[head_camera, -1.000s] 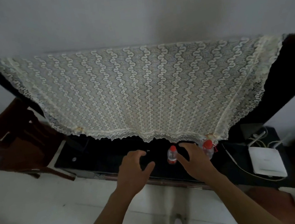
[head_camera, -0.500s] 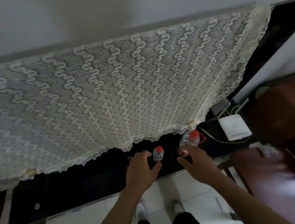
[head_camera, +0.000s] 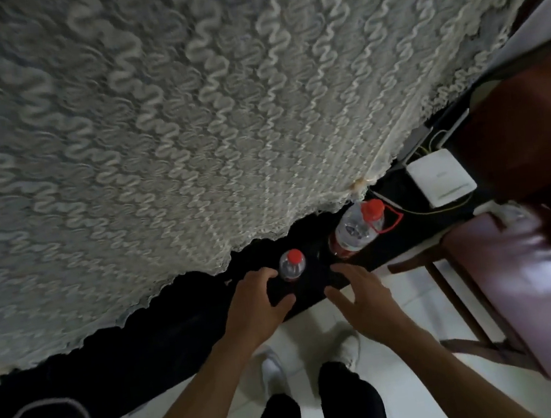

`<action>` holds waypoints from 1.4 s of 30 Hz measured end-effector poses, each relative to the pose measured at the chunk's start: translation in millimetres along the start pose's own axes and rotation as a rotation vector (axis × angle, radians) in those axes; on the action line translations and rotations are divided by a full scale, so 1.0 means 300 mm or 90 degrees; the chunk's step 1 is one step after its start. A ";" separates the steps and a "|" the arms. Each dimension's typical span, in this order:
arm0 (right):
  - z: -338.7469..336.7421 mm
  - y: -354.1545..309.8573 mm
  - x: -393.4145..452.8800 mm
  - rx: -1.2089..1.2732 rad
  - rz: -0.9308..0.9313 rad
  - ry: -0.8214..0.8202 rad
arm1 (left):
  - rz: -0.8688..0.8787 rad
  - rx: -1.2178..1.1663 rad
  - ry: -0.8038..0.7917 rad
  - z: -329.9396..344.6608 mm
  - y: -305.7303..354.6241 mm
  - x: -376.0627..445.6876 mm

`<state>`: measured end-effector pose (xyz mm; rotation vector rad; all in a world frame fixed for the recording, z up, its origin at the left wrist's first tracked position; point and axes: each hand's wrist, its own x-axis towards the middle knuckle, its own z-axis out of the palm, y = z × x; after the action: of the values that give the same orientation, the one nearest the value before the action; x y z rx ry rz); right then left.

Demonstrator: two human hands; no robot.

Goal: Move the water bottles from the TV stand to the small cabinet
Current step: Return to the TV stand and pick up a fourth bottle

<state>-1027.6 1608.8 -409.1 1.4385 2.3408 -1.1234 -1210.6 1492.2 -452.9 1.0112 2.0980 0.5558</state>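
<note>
From the head camera, looking steeply down: a black glossy TV stand (head_camera: 165,338) runs slantwise from lower left to upper right, and a cream lace cloth with a wavy pattern (head_camera: 188,115) hangs over most of it, its scalloped hem ending just short of the stand's front edge.

Two bottles stand upright on the bare strip along that front edge, toward the stand's right end. The small clear plastic water bottle with a red cap (head_camera: 292,264) is the nearer one; the large clear plastic water bottle with a red cap and red carry loop (head_camera: 358,228) stands to its right, close under the hem of the cloth.

The left hand (head_camera: 256,305) reaches over the front edge with fingers curved and thumb spread apart from them — the fingertips lie just beside the small bottle, and whether they touch it cannot be told. The right hand (head_camera: 363,296) hovers over the front edge below the large bottle, fingers loosely spread, holding nothing.

Farther right on the stand lies a flat white box-shaped device (head_camera: 440,178) with thin cables. A dark reddish-brown wooden chair (head_camera: 523,287) stands at the right — below, white tiled floor (head_camera: 420,378) and the person's white shoes (head_camera: 275,368).
</note>
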 end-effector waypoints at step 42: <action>-0.097 0.059 0.087 0.204 0.051 -0.013 | 0.155 -0.091 0.219 0.005 0.203 0.047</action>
<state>-1019.8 1650.9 -410.8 1.5940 2.1397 -1.5353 -1186.1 1540.1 -420.9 1.1607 2.2008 1.0522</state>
